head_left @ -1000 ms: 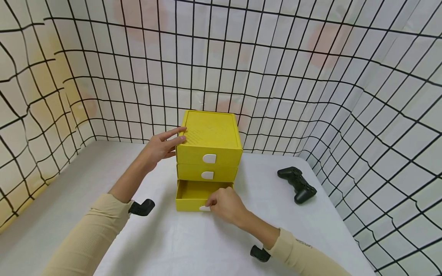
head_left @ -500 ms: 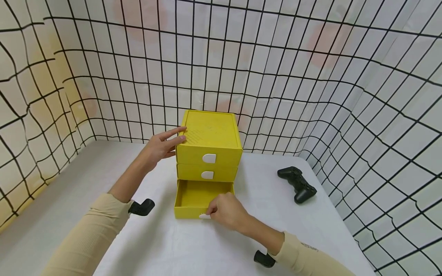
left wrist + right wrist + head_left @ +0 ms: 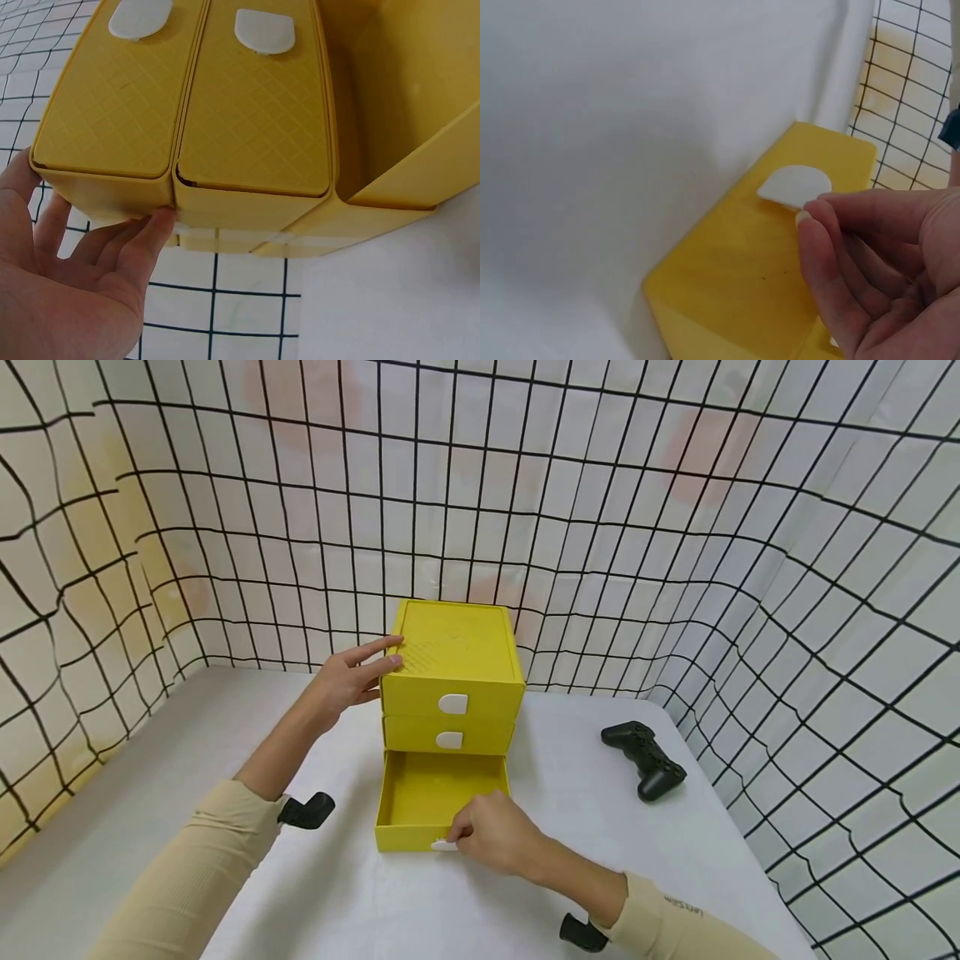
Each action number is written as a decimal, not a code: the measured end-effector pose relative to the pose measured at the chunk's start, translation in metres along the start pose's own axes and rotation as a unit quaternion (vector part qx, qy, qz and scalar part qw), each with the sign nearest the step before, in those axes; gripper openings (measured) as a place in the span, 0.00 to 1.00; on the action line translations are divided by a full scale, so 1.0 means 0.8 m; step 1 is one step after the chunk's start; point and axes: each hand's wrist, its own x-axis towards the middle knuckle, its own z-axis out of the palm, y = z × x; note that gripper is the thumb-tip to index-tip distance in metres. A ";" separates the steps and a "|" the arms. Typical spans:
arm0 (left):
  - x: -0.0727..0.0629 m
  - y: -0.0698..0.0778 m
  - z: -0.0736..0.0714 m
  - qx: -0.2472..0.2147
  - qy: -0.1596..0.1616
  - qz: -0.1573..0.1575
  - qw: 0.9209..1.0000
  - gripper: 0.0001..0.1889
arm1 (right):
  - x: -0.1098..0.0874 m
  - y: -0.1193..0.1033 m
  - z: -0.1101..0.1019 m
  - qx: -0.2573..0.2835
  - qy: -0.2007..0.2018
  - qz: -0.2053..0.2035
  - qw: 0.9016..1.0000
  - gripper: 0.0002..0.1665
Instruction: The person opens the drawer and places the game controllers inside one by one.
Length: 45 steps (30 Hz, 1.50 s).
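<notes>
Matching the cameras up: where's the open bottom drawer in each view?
Head: open bottom drawer just below centre, under two closed drawers.
Left wrist: upper right, cut off by the frame.
Right wrist: lower centre, right hand pinching its white handle.
Shared landmark: black grid, at back and sides in head, upper left and bottom in left wrist, upper right in right wrist.

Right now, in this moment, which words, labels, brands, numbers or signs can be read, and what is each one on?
"LetsSlim": dark print on the beige ribbed fabric right sleeve; small and blurred, so the spelling is uncertain.
No readable text shows on the yellow plastic three-drawer box or the black game controller.
</notes>
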 end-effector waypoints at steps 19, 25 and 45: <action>0.002 -0.001 0.000 -0.008 -0.005 0.002 1.000 0.31 | 0.000 0.006 -0.056 0.048 -0.028 0.071 0.996 0.07; 0.002 -0.002 0.000 -0.011 -0.005 0.004 1.000 0.31 | -0.005 0.030 -0.076 0.065 0.024 0.113 0.991 0.11; 0.002 -0.004 -0.002 -0.006 -0.003 0.007 1.000 0.32 | -0.044 0.155 -0.129 0.046 0.171 0.204 0.963 0.23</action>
